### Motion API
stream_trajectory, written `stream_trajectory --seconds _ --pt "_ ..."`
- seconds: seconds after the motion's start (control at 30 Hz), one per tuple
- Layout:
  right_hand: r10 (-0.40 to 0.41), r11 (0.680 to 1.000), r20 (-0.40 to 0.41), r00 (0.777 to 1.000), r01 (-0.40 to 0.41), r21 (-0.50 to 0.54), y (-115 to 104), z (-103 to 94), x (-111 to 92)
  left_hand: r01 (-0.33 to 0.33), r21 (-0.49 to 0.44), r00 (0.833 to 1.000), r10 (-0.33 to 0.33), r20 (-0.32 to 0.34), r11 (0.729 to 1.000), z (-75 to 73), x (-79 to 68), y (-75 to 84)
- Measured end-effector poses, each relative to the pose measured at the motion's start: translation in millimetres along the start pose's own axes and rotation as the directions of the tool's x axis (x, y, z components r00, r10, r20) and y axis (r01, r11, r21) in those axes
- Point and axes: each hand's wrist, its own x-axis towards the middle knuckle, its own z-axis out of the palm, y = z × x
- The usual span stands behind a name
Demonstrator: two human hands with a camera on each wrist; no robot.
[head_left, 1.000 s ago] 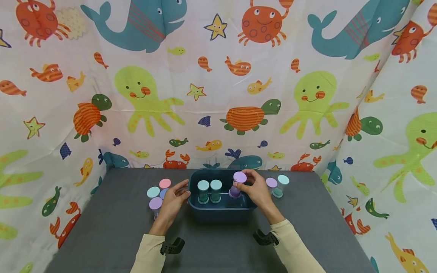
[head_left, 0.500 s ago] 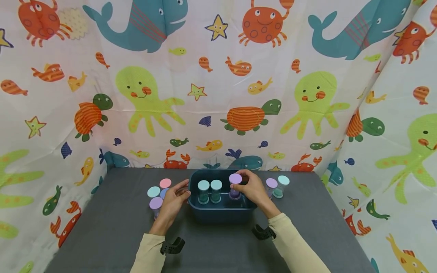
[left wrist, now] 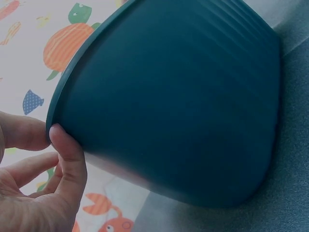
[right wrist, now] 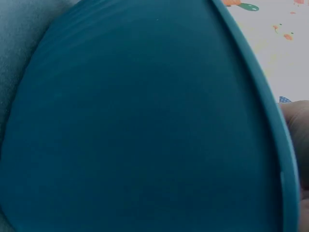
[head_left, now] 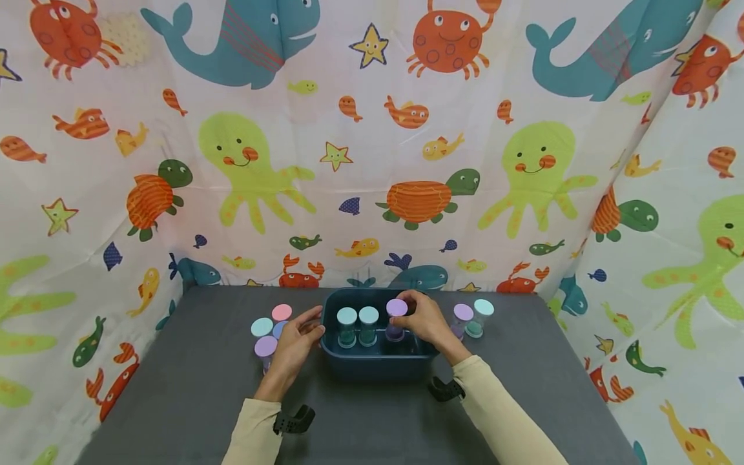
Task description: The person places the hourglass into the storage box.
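Right hand (head_left: 427, 321): we pinch upright purple-lidded jar (head_left: 396, 309), lid toward 12 o'clock | left hand (head_left: 298, 343): we grip bin (head_left: 378, 368) at 9 | bin's long axis 9-to-3

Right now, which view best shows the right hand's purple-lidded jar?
The head view: it looks down on the purple-lidded jar inside the bin. Neither wrist view shows it; the bin's outer wall fills most of each.

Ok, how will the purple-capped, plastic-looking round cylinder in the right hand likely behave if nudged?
The purple-capped cylinder would probably tip easily, being taller than wide. Toppled, it might roll, given its round cap, until a wall of the dark blue, plastic-looking rectangular tub stopped it. It seems stiff: no squashing shows where the right hand grips it.
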Motion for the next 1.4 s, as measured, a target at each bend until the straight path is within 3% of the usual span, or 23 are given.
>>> stream_trajectory --seconds 0.67,1.03,1.4 --pt "-0.029 0.987 0.062 0.998 0.038 -0.157 0 16.6 13 0.010 -0.003 1.000 -0.010 0.012 1.000 -0.6 -0.5 1.3" --pt "-0.077 0.960 0.060 0.995 0.090 -0.266 1 25.8 18 0.010 -0.015 1.000 -0.009 0.003 1.000 -0.3 -0.9 -0.2" --pt "-0.074 0.957 0.039 0.996 0.082 -0.278 6 26.5 21 -0.013 -0.015 1.000 0.013 0.006 1.000 1.1 -1.3 1.1"
